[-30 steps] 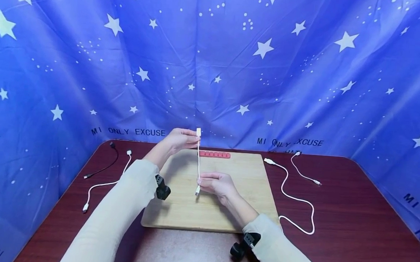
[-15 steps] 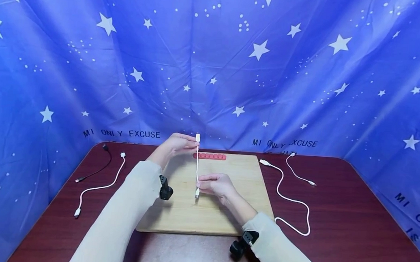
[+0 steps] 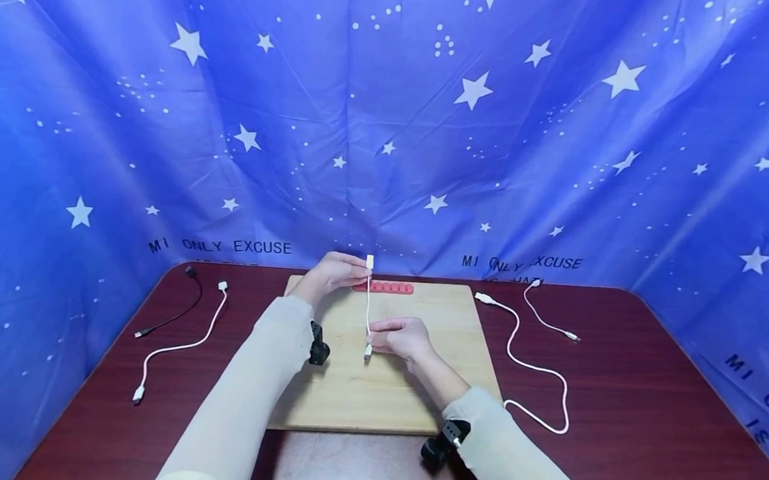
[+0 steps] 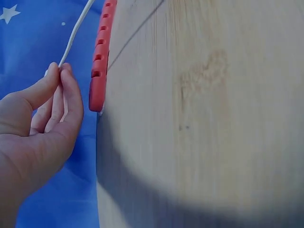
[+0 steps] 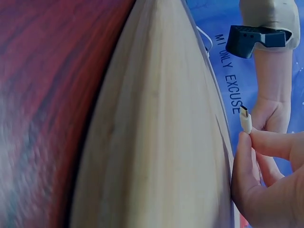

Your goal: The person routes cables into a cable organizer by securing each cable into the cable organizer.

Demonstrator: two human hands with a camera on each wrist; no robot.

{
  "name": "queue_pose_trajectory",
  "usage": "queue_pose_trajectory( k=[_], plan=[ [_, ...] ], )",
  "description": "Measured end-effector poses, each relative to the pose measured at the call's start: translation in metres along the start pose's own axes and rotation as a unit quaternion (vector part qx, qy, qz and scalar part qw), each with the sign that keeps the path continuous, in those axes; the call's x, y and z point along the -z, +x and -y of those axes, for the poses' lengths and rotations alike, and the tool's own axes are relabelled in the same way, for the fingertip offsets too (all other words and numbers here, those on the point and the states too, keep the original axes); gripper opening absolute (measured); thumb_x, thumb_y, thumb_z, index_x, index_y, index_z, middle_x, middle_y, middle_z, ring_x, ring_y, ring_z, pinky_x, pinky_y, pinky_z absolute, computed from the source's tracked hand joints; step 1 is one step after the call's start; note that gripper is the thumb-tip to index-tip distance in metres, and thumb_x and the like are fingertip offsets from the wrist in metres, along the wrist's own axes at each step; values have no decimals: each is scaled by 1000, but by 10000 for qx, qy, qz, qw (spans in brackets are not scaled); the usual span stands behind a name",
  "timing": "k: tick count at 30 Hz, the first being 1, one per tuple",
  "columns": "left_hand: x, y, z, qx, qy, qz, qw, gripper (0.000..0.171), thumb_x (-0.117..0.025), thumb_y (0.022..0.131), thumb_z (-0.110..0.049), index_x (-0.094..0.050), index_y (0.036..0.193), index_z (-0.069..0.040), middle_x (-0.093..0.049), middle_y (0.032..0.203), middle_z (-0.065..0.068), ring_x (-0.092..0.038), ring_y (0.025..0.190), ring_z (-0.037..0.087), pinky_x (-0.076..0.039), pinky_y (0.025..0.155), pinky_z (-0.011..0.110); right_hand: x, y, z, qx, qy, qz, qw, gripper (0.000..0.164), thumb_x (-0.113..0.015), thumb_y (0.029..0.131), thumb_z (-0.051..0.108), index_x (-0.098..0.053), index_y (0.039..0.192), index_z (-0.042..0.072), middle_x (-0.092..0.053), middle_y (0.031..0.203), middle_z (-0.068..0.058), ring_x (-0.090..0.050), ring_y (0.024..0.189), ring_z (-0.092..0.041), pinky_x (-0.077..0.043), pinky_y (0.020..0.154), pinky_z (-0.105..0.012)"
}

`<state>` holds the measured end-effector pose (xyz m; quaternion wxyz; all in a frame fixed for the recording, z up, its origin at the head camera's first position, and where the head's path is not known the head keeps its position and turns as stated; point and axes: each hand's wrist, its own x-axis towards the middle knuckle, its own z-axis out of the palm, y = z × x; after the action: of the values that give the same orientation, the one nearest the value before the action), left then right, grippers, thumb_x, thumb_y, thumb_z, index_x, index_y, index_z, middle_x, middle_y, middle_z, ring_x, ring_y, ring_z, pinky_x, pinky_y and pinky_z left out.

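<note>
A short white USB cable (image 3: 369, 302) is stretched between both hands above a wooden board (image 3: 427, 392). My left hand (image 3: 337, 274) pinches its far end, just below the larger white plug (image 3: 369, 262). Lower down, my right hand (image 3: 404, 339) pinches the near end, with a small connector (image 5: 245, 121) sticking out past the fingertips in the right wrist view. A red cable holder (image 3: 391, 288) with a row of slots lies along the board's far edge. In the left wrist view, my thumb and fingers hold the cable beside that red holder (image 4: 100, 61).
On the left of the dark red table (image 3: 641, 407) lie a black cable (image 3: 185, 308) and a white cable (image 3: 179, 345). To the right are a long white cable (image 3: 536, 367) and a shorter one (image 3: 546, 318). A blue starry curtain (image 3: 393, 121) hangs behind.
Both hands still grip the cable. My left hand and its plug have come lower and slightly to the right, towards the red holder's slots. The head view has shifted slightly.
</note>
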<state>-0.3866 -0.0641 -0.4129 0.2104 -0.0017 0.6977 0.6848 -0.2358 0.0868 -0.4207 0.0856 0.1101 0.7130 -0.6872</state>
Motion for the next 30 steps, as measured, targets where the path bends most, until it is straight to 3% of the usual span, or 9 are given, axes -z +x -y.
queue_pose_trajectory(
  k=[5, 12, 15, 20, 21, 26, 30],
  plan=[
    [-2, -3, -9, -31, 499, -253, 9984, 39, -68, 87, 4, -60, 125, 8, -68, 123, 24, -70, 108, 24, -55, 103, 34, 0, 3, 4, 31, -129, -117, 9998, 30, -71, 74, -14, -71, 104, -11, -76, 90, -22, -72, 66, -13, -63, 73, -29],
    [-1, -5, -21, 70, 522, -225, 9984, 41, -65, 90, 3, -56, 130, 9, -74, 94, 8, -63, 74, 5, -53, 105, 33, -3, 6, 10, 83, -237, -280, 9993, 28, -73, 74, -12, -71, 103, -10, -76, 91, -23, -73, 66, -12, -63, 72, -28],
    [0, -5, -19, -47, 969, -251, 9950, 39, -66, 90, 0, -59, 127, 9, -72, 93, 7, -61, 73, 4, -58, 94, 26, -5, 7, 11, 119, -398, -307, 9987, 27, -74, 73, -11, -73, 100, -9, -76, 92, -22, -73, 65, -11, -63, 71, -28],
    [-1, -8, -9, -514, 2043, -541, 9761, 33, -71, 86, -3, -66, 117, 7, -73, 96, 14, -56, 67, 5, -51, 62, 15, -7, 8, 9, 164, -784, -298, 9963, 23, -76, 71, -12, -75, 94, -8, -76, 88, -21, -72, 62, -11, -63, 67, -27],
    [-2, -8, -7, -585, 2199, -589, 9720, 31, -71, 85, -4, -67, 115, 6, -73, 95, 14, -56, 66, 5, -49, 59, 15, -7, 7, 8, 186, -871, -284, 9956, 23, -76, 71, -12, -75, 93, -8, -76, 87, -21, -72, 62, -12, -63, 66, -27],
    [-6, -9, 0, -556, 2374, -650, 9676, 28, -73, 84, -5, -69, 110, 4, -71, 91, 9, -55, 71, 8, -46, 59, 14, -6, 4, 5, 258, -1170, -215, 9926, 19, -76, 71, -13, -75, 90, -9, -76, 82, -22, -74, 62, -18, -63, 63, -28],
    [-9, -7, 2, -572, 2504, -670, 9641, 27, -73, 83, -5, -70, 108, 4, -71, 102, 16, -56, 76, 12, -45, 60, 13, -4, 6, 5, 264, -1364, -165, 9902, 18, -76, 70, -12, -75, 88, -9, -75, 81, -22, -75, 64, -22, -63, 62, -28]
  ],
)
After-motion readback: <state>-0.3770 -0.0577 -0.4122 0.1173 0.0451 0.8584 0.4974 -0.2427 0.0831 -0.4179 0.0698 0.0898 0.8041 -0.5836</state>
